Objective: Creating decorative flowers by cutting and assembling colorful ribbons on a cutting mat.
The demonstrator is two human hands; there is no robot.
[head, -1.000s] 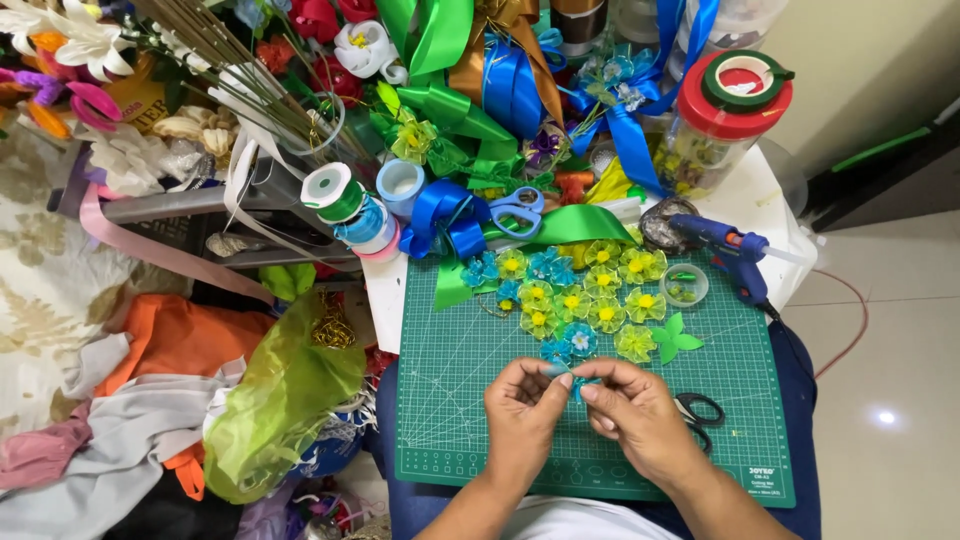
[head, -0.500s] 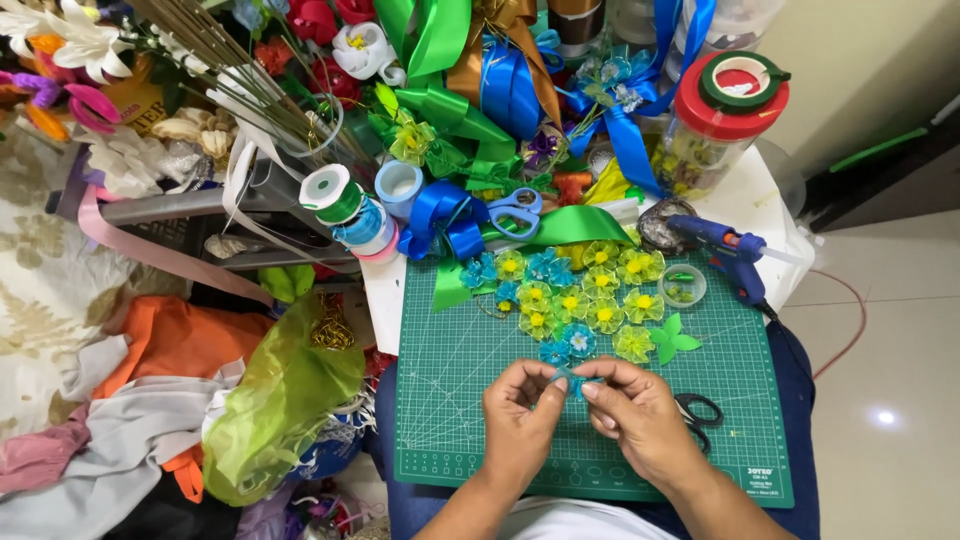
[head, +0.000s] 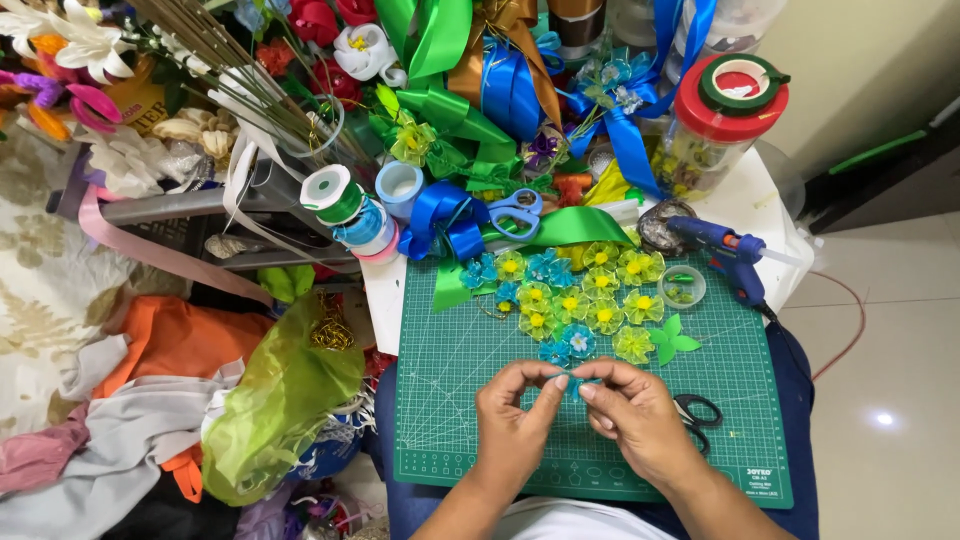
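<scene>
My left hand [head: 515,420] and my right hand [head: 635,415] meet over the green cutting mat [head: 450,400], fingertips pinching a small teal ribbon piece [head: 573,384] between them. Most of that piece is hidden by my fingers. Just beyond my fingertips lies a cluster of small ribbon flowers [head: 585,295], yellow-green and teal-blue, with a green ribbon leaf [head: 675,338] at its right side.
Black scissors [head: 700,412] lie beside my right hand. A blue glue gun [head: 725,252] and a small round dish [head: 684,285] sit at the mat's far right. Blue-handled scissors [head: 515,212], tape rolls [head: 345,205], ribbons, a red-lidded jar [head: 720,125] and artificial flowers crowd the back. Fabric [head: 270,400] is piled left.
My hands have shifted slightly, the fingers working the teal piece in place. Nothing else has moved.
</scene>
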